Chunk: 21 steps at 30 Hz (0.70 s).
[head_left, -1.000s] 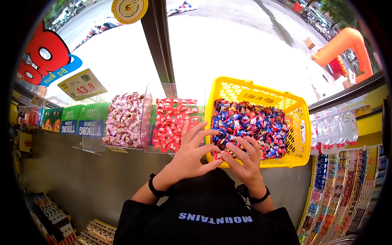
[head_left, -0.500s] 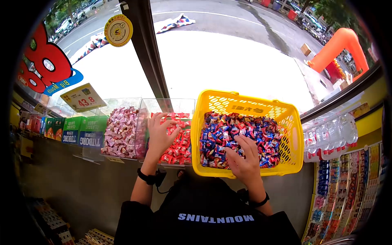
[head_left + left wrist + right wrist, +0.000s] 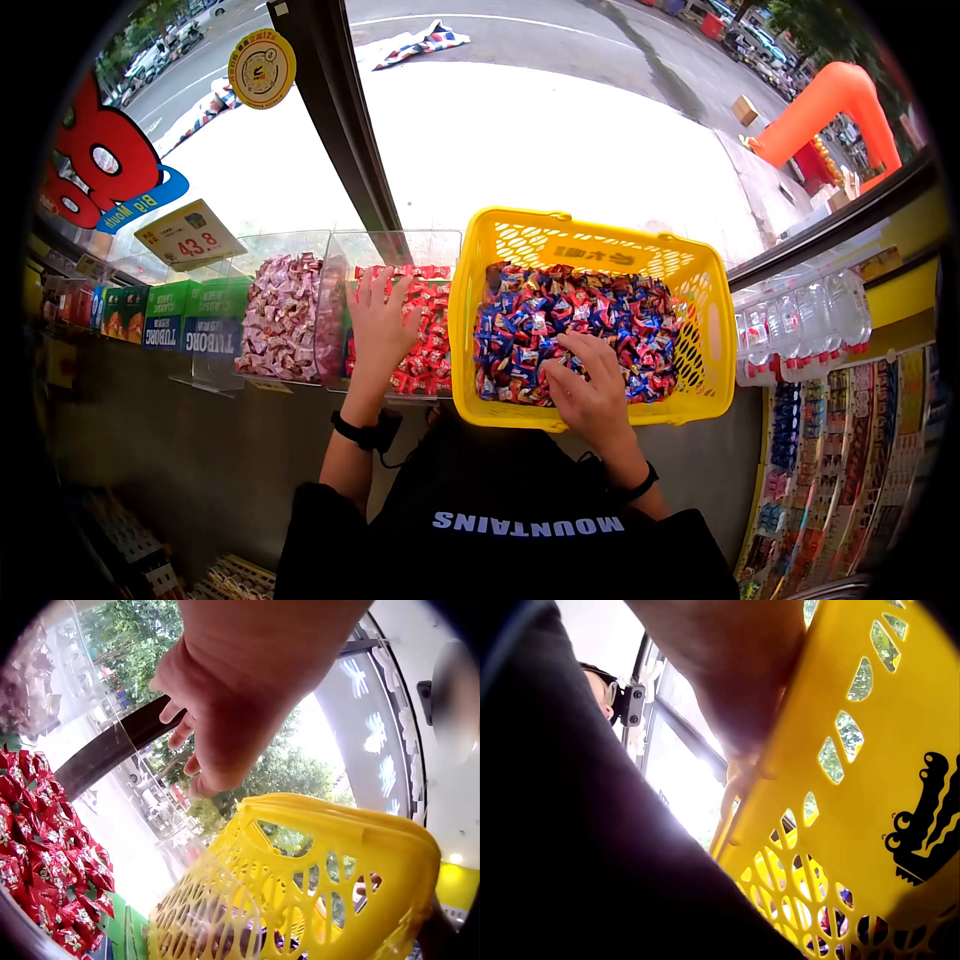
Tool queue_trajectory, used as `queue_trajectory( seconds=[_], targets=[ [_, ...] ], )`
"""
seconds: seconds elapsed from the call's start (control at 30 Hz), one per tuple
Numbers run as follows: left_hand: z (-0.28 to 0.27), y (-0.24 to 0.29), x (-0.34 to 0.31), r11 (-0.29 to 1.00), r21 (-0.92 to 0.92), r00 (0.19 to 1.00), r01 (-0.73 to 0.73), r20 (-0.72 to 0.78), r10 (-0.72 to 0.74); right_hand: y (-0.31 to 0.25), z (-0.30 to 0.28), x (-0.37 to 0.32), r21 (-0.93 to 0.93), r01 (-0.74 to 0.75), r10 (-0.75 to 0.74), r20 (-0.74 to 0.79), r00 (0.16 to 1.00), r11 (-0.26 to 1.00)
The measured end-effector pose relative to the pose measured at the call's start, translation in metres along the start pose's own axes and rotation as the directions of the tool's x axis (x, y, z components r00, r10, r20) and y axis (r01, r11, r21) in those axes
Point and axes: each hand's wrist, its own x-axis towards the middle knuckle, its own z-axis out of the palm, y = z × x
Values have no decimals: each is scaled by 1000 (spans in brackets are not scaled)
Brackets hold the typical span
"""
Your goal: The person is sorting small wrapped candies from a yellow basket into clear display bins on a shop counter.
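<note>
My left hand (image 3: 380, 325) hovers over the clear bin of red-wrapped candies (image 3: 425, 345), its fingers extended and nothing visible in them. The left wrist view shows this hand (image 3: 229, 712) above the level of the red candies (image 3: 49, 855), beside the yellow basket (image 3: 360, 847). Over the near part of the yellow basket (image 3: 712, 400) is my right hand (image 3: 590, 390), fingers loosely bent with a gap at the thumb. Under it lies a heap of blue-and-red wrapped candies (image 3: 520, 320). In the right wrist view, the basket wall (image 3: 892, 750) hides most of the fingers.
A bin of pink-wrapped candies (image 3: 280, 320) adjoins the red one on the left, beyond it green beer boxes (image 3: 215, 315) and a price sign (image 3: 190, 235). Water bottles (image 3: 805, 320) stand right of the basket, above snack racks (image 3: 830, 460). A window frame (image 3: 340, 120) rises behind.
My hands were together at the basket's near left corner, close to a red candy. The left has since moved left over the red candies; the right has moved farther in over the basket's heap.
</note>
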Motion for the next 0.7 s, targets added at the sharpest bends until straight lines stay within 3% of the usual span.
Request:
queue_trajectory(
  seconds=[0.1, 0.23, 0.4, 0.5, 0.6, 0.7],
  targets=[
    [-40, 17, 9, 989, -141, 995, -45, -100, 31, 4, -16, 5, 21, 11, -13, 89, 996, 1000],
    [-78, 54, 18, 938, -306, 984, -165, -118, 135, 27, -49, 17, -17, 49, -43, 268, 963, 999],
    [-76, 92, 18, 858, -413, 943, -305, -6, 332, 72, -54, 38, 4, 64, -58, 479, 876, 998],
    [-68, 105, 20, 842, -420, 919, -337, 46, 391, 115, -20, 47, -4, -182, 137, 675, 725, 983],
    [-65, 102, 22, 871, -373, 904, -320, 154, 398, 139, 17, 59, -236, -171, 291, 725, 625, 956],
    [-64, 100, 22, 888, -332, 894, -318, 207, 397, 147, 47, 75, -399, -276, 485, 719, 498, 874]
  ],
)
